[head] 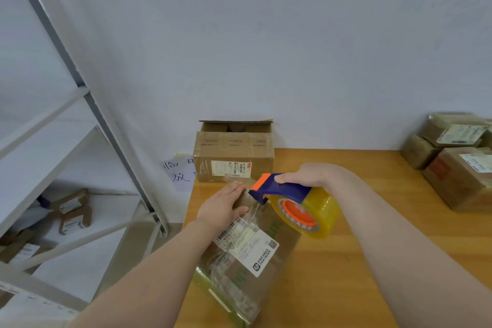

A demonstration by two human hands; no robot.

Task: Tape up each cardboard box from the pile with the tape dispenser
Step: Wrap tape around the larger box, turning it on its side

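Observation:
A long cardboard box (247, 255) with a white shipping label lies on the wooden table (346, 261), reaching from the near edge toward the middle. My left hand (225, 206) rests flat on its far end, fingers straight. My right hand (306, 176) grips the blue handle of the tape dispenser (290, 202), which carries a yellowish clear tape roll with an orange core. The dispenser's orange-tipped blade end sits at the box's far end, just right of my left fingers. Clear tape shines along the box top.
An open-topped cardboard box (234, 157) stands at the table's back left corner against the wall. A pile of taped boxes (458, 162) fills the back right. A white metal shelf rack (80, 168) with small parcels stands left of the table.

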